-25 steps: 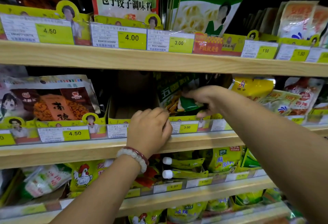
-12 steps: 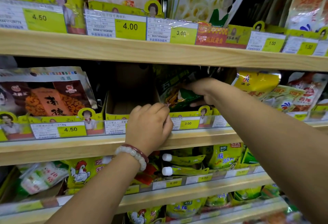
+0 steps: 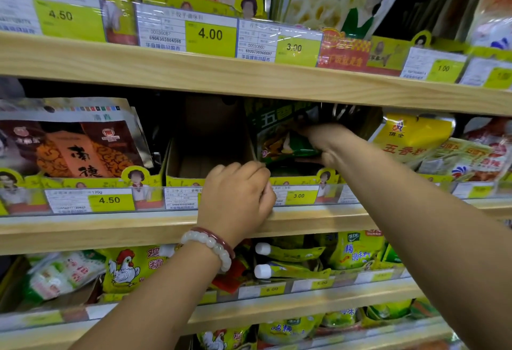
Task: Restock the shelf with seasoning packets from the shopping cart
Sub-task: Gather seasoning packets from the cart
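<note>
Reaching into the middle level of the pale wooden shelf [image 3: 277, 83], the right hand [image 3: 327, 141] has its fingers curled round glossy green seasoning packets [image 3: 279, 139], which stand upright in a yellow cardboard display box [image 3: 293, 179]. The left hand [image 3: 238, 197], with a white bead bracelet [image 3: 210, 247] on its wrist, has its fingers curled over the box's front edge beside the clear plastic price strip [image 3: 299, 195]; whether they pinch anything is hidden.
</note>
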